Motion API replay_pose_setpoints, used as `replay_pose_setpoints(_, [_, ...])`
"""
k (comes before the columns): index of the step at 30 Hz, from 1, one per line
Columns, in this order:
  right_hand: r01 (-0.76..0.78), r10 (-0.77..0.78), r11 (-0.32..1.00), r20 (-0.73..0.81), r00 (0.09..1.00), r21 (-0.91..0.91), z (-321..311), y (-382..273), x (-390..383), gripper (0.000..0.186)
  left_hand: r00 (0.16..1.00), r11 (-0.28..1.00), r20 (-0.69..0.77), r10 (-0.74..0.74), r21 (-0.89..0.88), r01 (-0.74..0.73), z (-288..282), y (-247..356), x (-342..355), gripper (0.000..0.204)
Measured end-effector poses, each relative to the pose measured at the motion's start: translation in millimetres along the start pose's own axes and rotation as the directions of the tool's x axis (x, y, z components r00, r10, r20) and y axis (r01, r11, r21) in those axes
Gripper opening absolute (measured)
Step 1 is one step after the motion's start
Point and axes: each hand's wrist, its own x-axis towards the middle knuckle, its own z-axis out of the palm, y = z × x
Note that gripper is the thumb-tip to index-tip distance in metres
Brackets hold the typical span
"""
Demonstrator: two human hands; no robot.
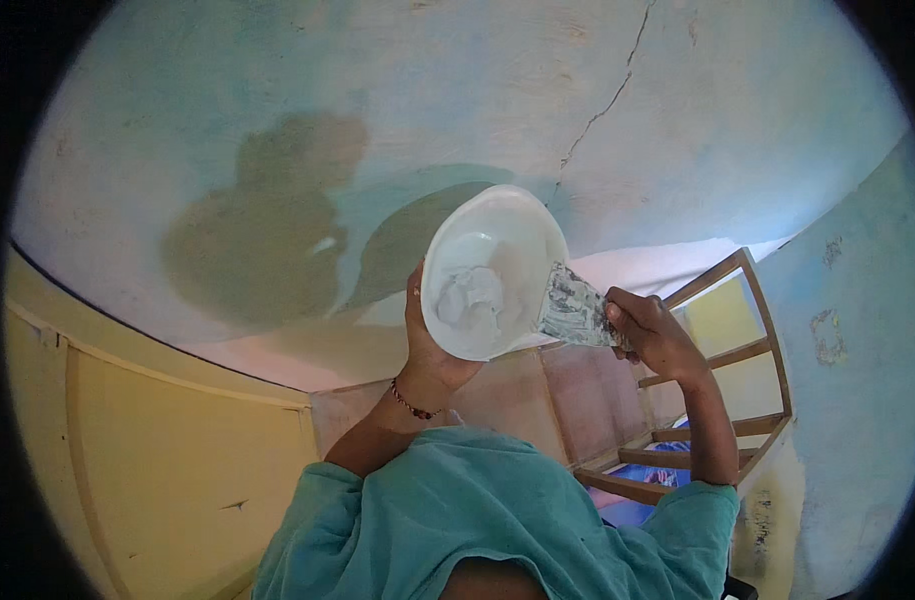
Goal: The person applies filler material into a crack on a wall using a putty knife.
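A white plastic bowl point(522, 225) is tilted toward me in front of the wall, with a mound of white paste point(470, 298) low on its left side. My left hand point(432, 345) grips the bowl from its left and underneath; most of its fingers are hidden behind the bowl. In my right hand point(652, 330) is a putty knife, held by its handle. The wide putty knife blade point(575, 308), smeared with grey and white paste, overlaps the bowl's right rim.
Ahead, the pale blue-green wall point(427, 90) has a long crack point(607, 105) running down toward the bowl. At the right, a wooden ladder point(769, 340) leans close to my right arm. Yellow panelling point(187, 460) stands at the left, and floor tiles point(507, 400) lie below.
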Motion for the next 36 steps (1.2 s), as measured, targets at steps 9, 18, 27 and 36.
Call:
replay_pose_setpoints(9, [-0.065, 0.065, 0.998, -0.037, 0.997, -0.001, -1.6, 1.9, -13.5, 0.031, 0.993, 0.996, -0.111, 0.026, 0.086, -0.017, 4.0, -4.4, 2.0, 0.057])
replay_pose_setpoints(18, [-0.089, 0.091, 0.996, -0.079, 0.993, 0.024, -3.2, 28.9, -22.4, 0.032, 0.996, 0.990, -0.019, 0.083, 0.112, -0.081, 9.3, 4.8, 4.7, 0.064])
replay_pose_setpoints(27, [-0.013, 0.110, 0.951, -0.298, 0.948, 0.309, 1.4, -3.8, -1.7, 0.033, 0.997, 0.997, 0.011, -0.072, -0.021, 0.072, -4.4, -0.6, 6.3, 0.074])
replay_pose_setpoints(36, [0.112, 0.025, 0.849, -0.250, 0.968, 0.517, 61.9, 23.6, 21.6, 0.033, 0.991, 0.978, -0.007, -0.133, -0.162, 0.130, -6.8, -6.9, -2.8, 0.066])
